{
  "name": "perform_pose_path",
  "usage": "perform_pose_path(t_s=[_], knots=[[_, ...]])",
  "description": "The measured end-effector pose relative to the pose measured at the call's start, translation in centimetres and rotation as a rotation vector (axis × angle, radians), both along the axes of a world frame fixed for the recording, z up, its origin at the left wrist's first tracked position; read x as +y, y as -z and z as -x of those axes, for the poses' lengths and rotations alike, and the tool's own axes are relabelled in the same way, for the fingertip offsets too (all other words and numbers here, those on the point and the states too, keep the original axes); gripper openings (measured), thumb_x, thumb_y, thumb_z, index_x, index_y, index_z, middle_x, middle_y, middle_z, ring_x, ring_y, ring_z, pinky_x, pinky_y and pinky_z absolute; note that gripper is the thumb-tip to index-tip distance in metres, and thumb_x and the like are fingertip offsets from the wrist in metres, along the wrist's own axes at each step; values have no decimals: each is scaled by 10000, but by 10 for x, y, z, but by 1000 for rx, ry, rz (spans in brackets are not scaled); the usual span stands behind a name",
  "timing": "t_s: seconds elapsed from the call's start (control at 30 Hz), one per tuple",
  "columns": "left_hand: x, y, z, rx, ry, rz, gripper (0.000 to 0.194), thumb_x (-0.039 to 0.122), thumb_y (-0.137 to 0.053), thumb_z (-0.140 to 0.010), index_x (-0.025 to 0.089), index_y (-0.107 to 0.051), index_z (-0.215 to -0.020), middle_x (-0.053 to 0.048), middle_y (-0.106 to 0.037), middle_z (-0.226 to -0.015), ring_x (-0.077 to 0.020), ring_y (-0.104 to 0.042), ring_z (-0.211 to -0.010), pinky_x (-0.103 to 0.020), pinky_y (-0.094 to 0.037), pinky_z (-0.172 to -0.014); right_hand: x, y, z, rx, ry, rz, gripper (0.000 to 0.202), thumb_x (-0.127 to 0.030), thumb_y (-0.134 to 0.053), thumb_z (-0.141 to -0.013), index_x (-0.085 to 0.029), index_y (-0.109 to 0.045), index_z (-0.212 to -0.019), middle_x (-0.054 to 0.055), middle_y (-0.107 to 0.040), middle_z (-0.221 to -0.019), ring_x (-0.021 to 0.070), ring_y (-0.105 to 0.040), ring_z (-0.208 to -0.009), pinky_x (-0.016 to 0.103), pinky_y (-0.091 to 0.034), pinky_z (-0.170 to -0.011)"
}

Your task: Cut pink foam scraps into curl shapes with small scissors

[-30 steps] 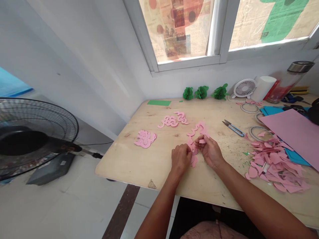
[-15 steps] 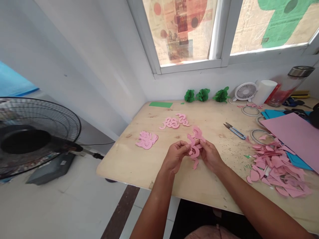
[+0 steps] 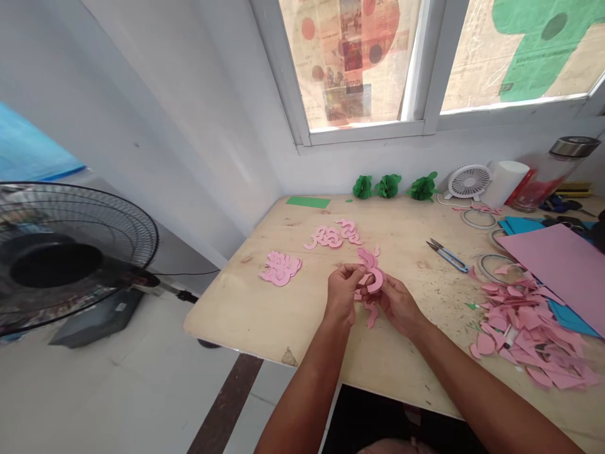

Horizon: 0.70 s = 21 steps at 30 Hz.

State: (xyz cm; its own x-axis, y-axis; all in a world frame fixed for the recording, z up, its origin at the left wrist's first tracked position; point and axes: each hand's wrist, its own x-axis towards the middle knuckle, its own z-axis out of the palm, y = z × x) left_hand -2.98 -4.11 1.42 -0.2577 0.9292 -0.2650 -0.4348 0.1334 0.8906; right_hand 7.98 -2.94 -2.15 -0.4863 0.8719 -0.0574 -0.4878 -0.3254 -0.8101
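Note:
Between my hands, just above the table, are curved pink paper cutouts (image 3: 377,280) that partly overlap. My left hand (image 3: 344,291) pinches them from the left with thumb and fingers. From the right, my right hand (image 3: 399,304) grips their other edge; some of its fingertips are hidden behind the paper. Below them shows another wavy pink paper strip (image 3: 372,315). Left of my hands lies a stack of pink scalloped cutouts (image 3: 280,268). Farther back is a loose group of curly pink pieces (image 3: 329,236).
Thread snips (image 3: 448,255) and a heap of pink paper scraps (image 3: 534,321) lie to the right, by a pink sheet (image 3: 558,268) and tape rings (image 3: 496,268). Green paper pompoms (image 3: 388,186), a small white fan (image 3: 469,181) and a jar (image 3: 551,176) line the wall. A large fan (image 3: 61,265) stands left.
My hands have drawn slightly closer together and the pink cutouts between them have turned, with one curved piece now facing up in front. The view has shifted a little.

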Motion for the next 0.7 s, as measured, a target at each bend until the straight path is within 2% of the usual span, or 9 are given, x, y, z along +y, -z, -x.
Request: perform_pose_path(t_s=[0.13,0.33,0.53,0.7], knots=[[0,0,0,-8,5,3,300,308,-722,-563,142,-502,-680,27,-537,-525,-60,-414,-359,-200,-345,-359,-1,-1,0,3,2,-12,222,-387,-606,-769,-169,-648,-775,44,-636,-695,142,-566,-617,276,-430,-611],[0,0,-3,-57,30,6,321,312,-724,-559,155,-472,-681,37,-526,-495,-56,-373,-325,-188,-290,-313,-2,-2,2,-7,-8,-1,202,-372,-617,-763,-173,-649,-771,34,-636,-679,140,-573,-611,265,-418,-599],[0,0,-8,-51,-47,-6,319,305,-725,-539,149,-474,-661,44,-517,-463,-43,-361,-305,-162,-240,-301,-1,2,2,-4,-13,-5,205,-371,-601,-780,-172,-650,-789,31,-635,-664,140,-574,-612,263,-412,-597],[0,1,-12,-18,-117,-11,302,300,-723,-536,144,-488,-643,31,-548,-480,-43,-398,-320,-153,-262,-313,0,6,1,11,-19,9,216,-388,-599,-779,-178,-647,-787,31,-639,-657,138,-565,-578,271,-415,-584]])
